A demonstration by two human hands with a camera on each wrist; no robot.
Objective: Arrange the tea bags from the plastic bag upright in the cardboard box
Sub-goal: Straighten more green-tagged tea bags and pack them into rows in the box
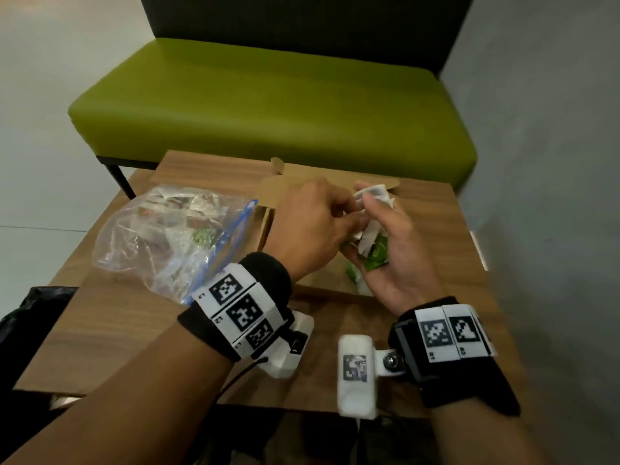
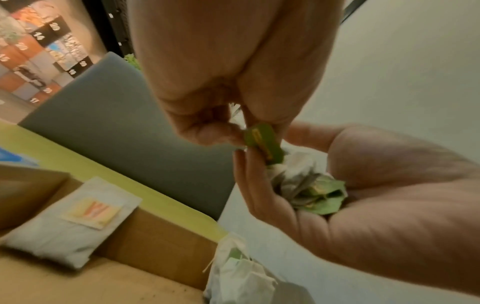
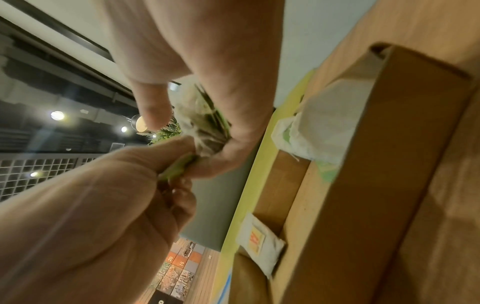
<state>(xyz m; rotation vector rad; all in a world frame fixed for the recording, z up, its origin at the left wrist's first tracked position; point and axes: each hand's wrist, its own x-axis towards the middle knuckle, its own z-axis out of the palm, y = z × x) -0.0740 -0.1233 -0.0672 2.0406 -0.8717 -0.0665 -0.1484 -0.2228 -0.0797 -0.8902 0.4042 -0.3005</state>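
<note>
Over the open cardboard box (image 1: 318, 283) my right hand (image 1: 385, 226) is cupped palm-up around a crumpled bunch of tea bags (image 1: 372, 239) with white paper and green tags. My left hand (image 1: 345, 218) reaches into the bunch and pinches one green tag (image 2: 263, 143) between thumb and fingertips. In the left wrist view one white tea bag with an orange tag (image 2: 70, 222) leans against the box's wall (image 2: 161, 242), and more tea bags (image 2: 239, 273) sit at the corner. The clear plastic zip bag (image 1: 174, 236) with further tea bags lies left of the box.
The box and bag rest on a small wooden table (image 1: 100, 330). A green bench (image 1: 268, 105) stands just behind it, and a grey wall (image 1: 553, 162) is on the right. Something black (image 1: 33, 313) sits at the table's left edge.
</note>
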